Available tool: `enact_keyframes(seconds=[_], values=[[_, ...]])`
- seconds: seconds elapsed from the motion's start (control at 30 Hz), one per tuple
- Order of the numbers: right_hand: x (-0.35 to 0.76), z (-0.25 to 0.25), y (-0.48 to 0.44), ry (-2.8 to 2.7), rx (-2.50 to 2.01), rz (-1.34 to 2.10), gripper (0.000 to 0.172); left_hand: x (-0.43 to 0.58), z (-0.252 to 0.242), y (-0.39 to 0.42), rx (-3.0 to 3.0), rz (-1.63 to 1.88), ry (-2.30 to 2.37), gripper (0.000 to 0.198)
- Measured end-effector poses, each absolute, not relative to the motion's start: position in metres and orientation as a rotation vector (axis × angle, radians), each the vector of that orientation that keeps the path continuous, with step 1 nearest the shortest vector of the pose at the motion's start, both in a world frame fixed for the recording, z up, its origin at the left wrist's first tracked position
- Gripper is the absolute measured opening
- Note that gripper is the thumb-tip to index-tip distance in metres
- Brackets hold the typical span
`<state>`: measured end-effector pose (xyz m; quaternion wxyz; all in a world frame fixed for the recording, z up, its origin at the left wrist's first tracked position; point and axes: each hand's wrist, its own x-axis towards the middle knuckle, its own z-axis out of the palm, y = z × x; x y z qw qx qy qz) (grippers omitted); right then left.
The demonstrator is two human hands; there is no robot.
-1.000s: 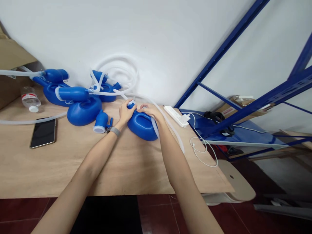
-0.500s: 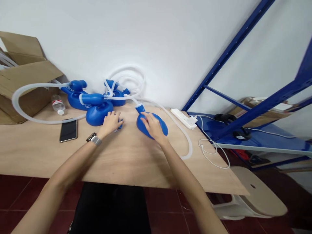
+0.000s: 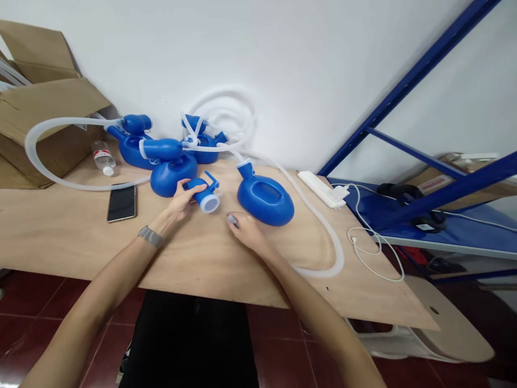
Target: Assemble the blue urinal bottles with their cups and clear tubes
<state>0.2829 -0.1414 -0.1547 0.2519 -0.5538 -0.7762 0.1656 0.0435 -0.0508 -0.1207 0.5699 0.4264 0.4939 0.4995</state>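
Note:
In my left hand (image 3: 180, 203) is a short blue urinal funnel (image 3: 198, 186) with a white rim; its open end faces right and toward me, and a blue flap stands out from its top. My right hand (image 3: 249, 233) pinches a small grey piece (image 3: 232, 219) just above the table, too small to identify. Right of the funnel lies a blue urinal bottle (image 3: 278, 211), its neck toward the wall, touched by neither hand. Around that bottle's right side curves a translucent hose (image 3: 325, 229). Another blue bottle (image 3: 163, 180) sits behind my left hand, with a blue funnel (image 3: 161, 148) above it.
More blue bottles (image 3: 135, 152) and looped hoses (image 3: 238, 97) line the wall. A cardboard box (image 3: 52, 108), a water bottle (image 3: 103, 157) and a phone (image 3: 122, 203) are at left. A power strip (image 3: 321, 188) and white cable (image 3: 374, 264) lie right, beside a blue shelf (image 3: 359, 202).
My right hand has left the blue bottle, moved left and down, and now pinches the grey piece. My left hand has raised and turned the blue funnel, which it mostly covered before.

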Motion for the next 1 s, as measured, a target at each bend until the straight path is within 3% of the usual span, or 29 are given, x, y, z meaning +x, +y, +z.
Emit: enact_keyframes(seconds=[0.1, 0.3, 0.53, 0.7, 0.83, 0.9, 1.0], values=[[0.282, -0.154, -0.149, -2.203, -1.487, 0.447, 0.022, 0.049, -0.129, -0.056, 1.1, 1.348, 1.275, 0.088], [0.286, -0.14, -0.16, -2.161, -1.868, 0.207, 0.04, 0.062, -0.142, -0.067, 1.32, 1.294, 1.16, 0.079], [0.296, -0.141, -0.157, -1.916, -1.69, 0.539, 0.043, 0.063, -0.132, -0.077, 1.232, 1.273, 1.072, 0.064], [0.305, -0.147, -0.152, -1.791, -1.476, 0.675, 0.046, 0.058, -0.131, -0.072, 0.957, 1.344, 1.033, 0.092], [0.309, -0.151, -0.145, -1.733, -1.384, 0.854, 0.057, 0.059, -0.13, -0.068, 0.844, 1.285, 0.899, 0.069], [0.309, -0.15, -0.143, -1.698, -1.362, 0.844, 0.057, 0.057, -0.128, -0.07, 1.02, 1.236, 0.896, 0.067], [0.31, -0.143, -0.145, -1.68, -1.38, 0.72, 0.047, 0.052, -0.123, -0.076, 1.548, 1.081, 0.898, 0.089]])
